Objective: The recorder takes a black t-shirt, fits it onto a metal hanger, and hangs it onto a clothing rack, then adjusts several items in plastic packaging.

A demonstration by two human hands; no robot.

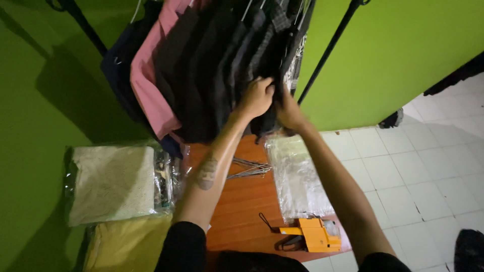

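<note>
Head view, two hands – left hand point(257, 96), right hand point(288, 112) – each grip pinching dark hanging garments point(222, 65), one orange price-tag gun point(315, 235)

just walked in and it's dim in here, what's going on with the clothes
A person stands at a rack of hanging clothes, mostly dark ones with a pink garment among them. The left hand and right hand both reach into the dark clothes, gripping the fabric. Below, an orange table holds wire hangers, a clear plastic bag and an orange tagging gun.
</note>
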